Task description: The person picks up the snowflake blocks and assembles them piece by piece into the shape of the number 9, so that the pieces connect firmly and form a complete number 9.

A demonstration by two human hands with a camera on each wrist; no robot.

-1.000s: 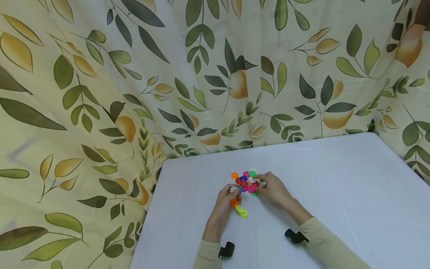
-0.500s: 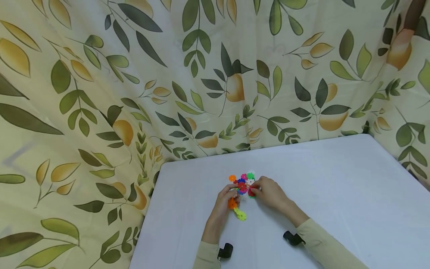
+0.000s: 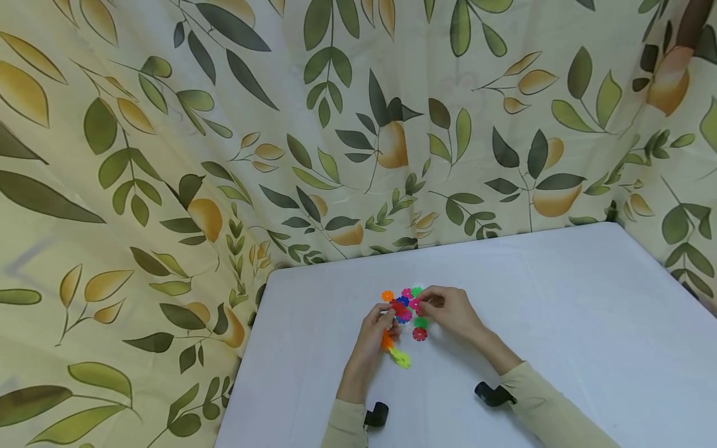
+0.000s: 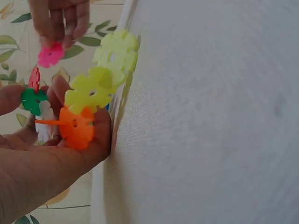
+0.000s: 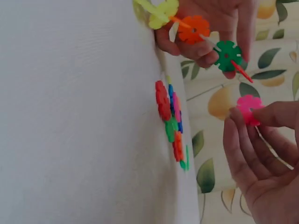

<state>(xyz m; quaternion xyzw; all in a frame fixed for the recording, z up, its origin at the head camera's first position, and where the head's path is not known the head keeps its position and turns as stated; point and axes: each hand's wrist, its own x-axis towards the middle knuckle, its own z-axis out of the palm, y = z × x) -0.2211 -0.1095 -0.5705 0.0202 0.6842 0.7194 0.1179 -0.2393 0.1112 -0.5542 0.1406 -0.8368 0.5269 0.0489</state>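
Observation:
In the head view, my left hand (image 3: 374, 330) holds a chain of slotted plastic snowflake discs. Along the chain, in the left wrist view, run yellow discs (image 4: 88, 91), an orange disc (image 4: 77, 129), a white disc (image 4: 44, 123), a green disc (image 4: 33, 101) and a red disc (image 4: 34, 78) at the end. Thumb and fingers of my right hand (image 3: 455, 316) pinch a single pink disc (image 5: 249, 107) by its edge. This pink disc is apart from the chain, a short gap from its red end in the right wrist view.
Loose discs lie in a small group on the white table (image 3: 538, 298), among them an orange disc (image 3: 388, 296), a green disc (image 3: 421, 323) and a red disc (image 3: 419, 335). Leaf-patterned curtains (image 3: 347, 155) hang behind and left of the table.
My right hand has picked a pink disc from the loose group and lifted it, uncovering a green and a red disc. My left hand has tilted the chain slightly.

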